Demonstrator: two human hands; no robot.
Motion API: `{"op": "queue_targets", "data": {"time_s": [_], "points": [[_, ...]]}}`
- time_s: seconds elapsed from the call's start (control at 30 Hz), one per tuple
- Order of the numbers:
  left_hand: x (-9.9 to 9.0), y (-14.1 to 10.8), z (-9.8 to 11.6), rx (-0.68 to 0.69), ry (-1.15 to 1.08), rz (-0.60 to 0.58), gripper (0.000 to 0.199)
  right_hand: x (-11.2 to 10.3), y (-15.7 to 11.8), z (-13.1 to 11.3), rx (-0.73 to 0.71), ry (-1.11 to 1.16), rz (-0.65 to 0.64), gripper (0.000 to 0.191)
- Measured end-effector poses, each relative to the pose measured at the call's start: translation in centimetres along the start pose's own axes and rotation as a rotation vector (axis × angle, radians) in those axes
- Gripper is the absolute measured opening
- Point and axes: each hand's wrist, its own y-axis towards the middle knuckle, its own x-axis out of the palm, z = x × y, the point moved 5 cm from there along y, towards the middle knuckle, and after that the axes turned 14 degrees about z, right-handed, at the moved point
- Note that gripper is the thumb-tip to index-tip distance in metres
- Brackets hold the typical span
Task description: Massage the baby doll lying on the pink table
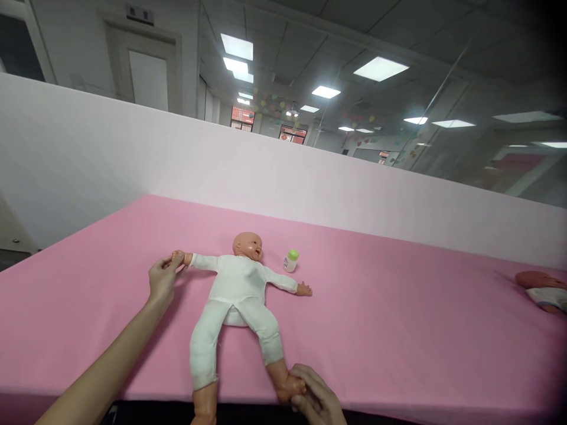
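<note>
A baby doll [240,283] in a white cloth suit lies on its back on the pink-covered table [381,330], arms spread and head turned to the right. My left hand [163,277] pinches the doll's hand at the left. At the lower edge of the table, my right hand [316,395] is closed around the doll's foot on the right side. The doll's other foot hangs over the front edge. A small white bottle with a green cap [291,261] stands beside the doll's head.
Part of a second doll [543,290] lies at the far right of the table. Behind the table runs a low white wall [283,177], with glass above it. A door [148,77] is at the back left.
</note>
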Motion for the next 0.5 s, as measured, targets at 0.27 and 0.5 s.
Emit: {"op": "queue_targets", "data": {"time_s": [0.27,0.5], "points": [[7.1,-6.1,2.9,0.525,0.269,-0.415,0.028,3.4,5.0,-6.7,-0.228,-0.044,0.058,0.032],[9.6,-8.7,-0.2,0.579,0.457,-0.646,0.031,11.1,7.6,-7.4,-0.332,-0.032,-0.057,0.017]]}}
